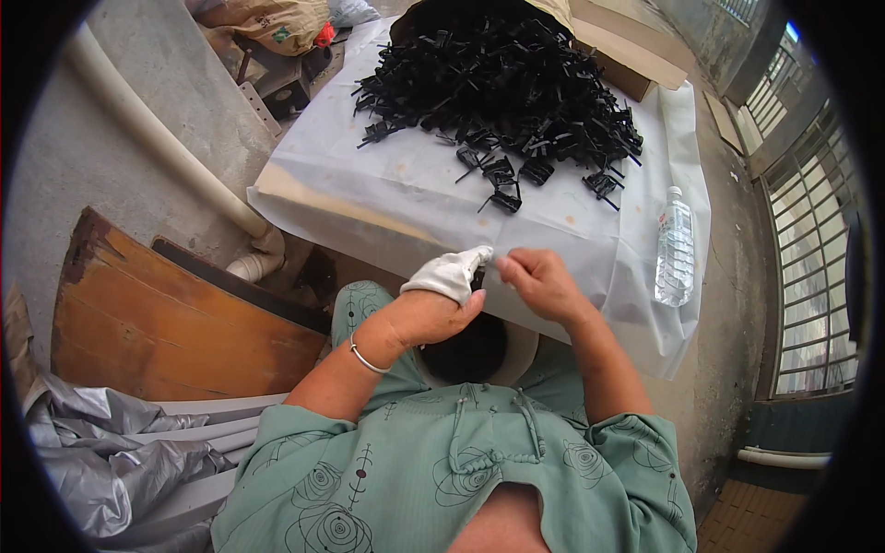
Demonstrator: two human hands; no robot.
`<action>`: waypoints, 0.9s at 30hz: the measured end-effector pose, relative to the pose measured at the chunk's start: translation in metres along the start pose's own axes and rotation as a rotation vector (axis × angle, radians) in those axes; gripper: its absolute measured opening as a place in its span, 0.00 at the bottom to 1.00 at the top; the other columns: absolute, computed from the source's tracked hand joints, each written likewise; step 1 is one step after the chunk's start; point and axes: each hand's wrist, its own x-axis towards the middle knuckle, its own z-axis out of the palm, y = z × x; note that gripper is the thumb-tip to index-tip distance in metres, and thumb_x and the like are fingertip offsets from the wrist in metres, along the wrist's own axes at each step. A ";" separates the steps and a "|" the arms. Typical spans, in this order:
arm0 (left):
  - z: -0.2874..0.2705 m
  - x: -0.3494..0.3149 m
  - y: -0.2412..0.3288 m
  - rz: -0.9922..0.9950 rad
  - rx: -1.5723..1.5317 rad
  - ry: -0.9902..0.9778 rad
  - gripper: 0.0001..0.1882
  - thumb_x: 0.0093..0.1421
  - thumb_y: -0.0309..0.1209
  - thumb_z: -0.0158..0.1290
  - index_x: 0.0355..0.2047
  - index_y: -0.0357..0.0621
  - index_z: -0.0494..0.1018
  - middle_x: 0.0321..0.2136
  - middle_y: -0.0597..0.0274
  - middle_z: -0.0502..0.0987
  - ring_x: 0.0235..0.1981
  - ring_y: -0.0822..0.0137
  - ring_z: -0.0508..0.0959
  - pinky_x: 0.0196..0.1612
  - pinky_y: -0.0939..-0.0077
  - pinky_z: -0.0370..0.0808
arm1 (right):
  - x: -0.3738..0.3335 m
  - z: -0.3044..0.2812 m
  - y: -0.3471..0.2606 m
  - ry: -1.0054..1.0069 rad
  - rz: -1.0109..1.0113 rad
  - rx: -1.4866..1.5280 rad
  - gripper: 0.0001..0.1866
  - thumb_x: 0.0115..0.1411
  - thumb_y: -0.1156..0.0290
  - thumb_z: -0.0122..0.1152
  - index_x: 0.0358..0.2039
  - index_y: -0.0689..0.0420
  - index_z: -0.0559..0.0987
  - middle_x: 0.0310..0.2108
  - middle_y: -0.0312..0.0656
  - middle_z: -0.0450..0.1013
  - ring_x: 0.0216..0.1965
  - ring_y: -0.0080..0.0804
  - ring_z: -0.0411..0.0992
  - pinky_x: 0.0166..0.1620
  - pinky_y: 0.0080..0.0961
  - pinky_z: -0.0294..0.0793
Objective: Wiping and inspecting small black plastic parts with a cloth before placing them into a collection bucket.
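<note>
My left hand (438,293), partly covered by a white glove, curls its fingers and thumb together just off the table's near edge. A small black plastic part (477,276) shows as a dark patch between them, mostly hidden. Close beside it on the right is my bare right hand (544,284), closed with thumb and forefinger pinched; whatever it may grip is too small to make out. Beyond both hands, a large heap of black plastic parts (498,88) with thin prongs covers the far table, and several loose ones (502,175) lie at its near side.
White plastic sheeting (369,207) drapes the table. A clear water bottle (675,249) lies at the right, and an open cardboard box (627,55) stands behind. Below my hands is a pale bucket (525,355) with a dark inside. A worn wooden board (184,318) leans at left.
</note>
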 end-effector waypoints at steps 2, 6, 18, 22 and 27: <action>-0.013 0.005 -0.003 0.155 0.362 0.008 0.20 0.54 0.31 0.49 0.46 0.36 0.65 0.39 0.44 0.72 0.41 0.46 0.71 0.47 0.61 0.68 | 0.025 -0.010 0.002 0.129 0.016 -0.242 0.13 0.58 0.63 0.55 0.26 0.60 0.73 0.17 0.36 0.66 0.21 0.21 0.63 0.27 0.22 0.65; -0.008 0.019 -0.009 0.091 0.162 0.083 0.17 0.54 0.26 0.50 0.45 0.37 0.69 0.42 0.48 0.72 0.42 0.51 0.72 0.46 0.67 0.69 | 0.063 -0.013 0.038 0.422 -0.096 -0.696 0.12 0.53 0.64 0.57 0.34 0.59 0.72 0.21 0.47 0.71 0.24 0.41 0.70 0.30 0.33 0.69; -0.022 0.041 0.001 -0.011 -0.102 -0.249 0.13 0.56 0.25 0.49 0.43 0.39 0.66 0.33 0.59 0.74 0.32 0.72 0.73 0.36 0.80 0.71 | 0.001 -0.013 -0.013 -0.055 -0.170 -0.396 0.16 0.48 0.71 0.59 0.39 0.60 0.71 0.18 0.44 0.68 0.20 0.38 0.67 0.27 0.32 0.67; -0.006 0.032 0.002 -0.179 -0.521 -0.083 0.14 0.57 0.27 0.49 0.44 0.40 0.67 0.31 0.61 0.72 0.28 0.77 0.70 0.29 0.82 0.69 | -0.012 0.002 -0.025 0.233 -0.323 -0.254 0.20 0.45 0.73 0.64 0.41 0.60 0.71 0.16 0.36 0.61 0.17 0.25 0.59 0.22 0.23 0.62; 0.004 0.023 0.003 -0.162 -0.929 0.122 0.15 0.60 0.26 0.47 0.48 0.38 0.66 0.32 0.69 0.72 0.30 0.81 0.69 0.31 0.87 0.69 | -0.012 0.012 -0.037 0.336 -0.540 -0.244 0.22 0.43 0.74 0.67 0.40 0.58 0.71 0.16 0.33 0.59 0.16 0.21 0.57 0.19 0.19 0.57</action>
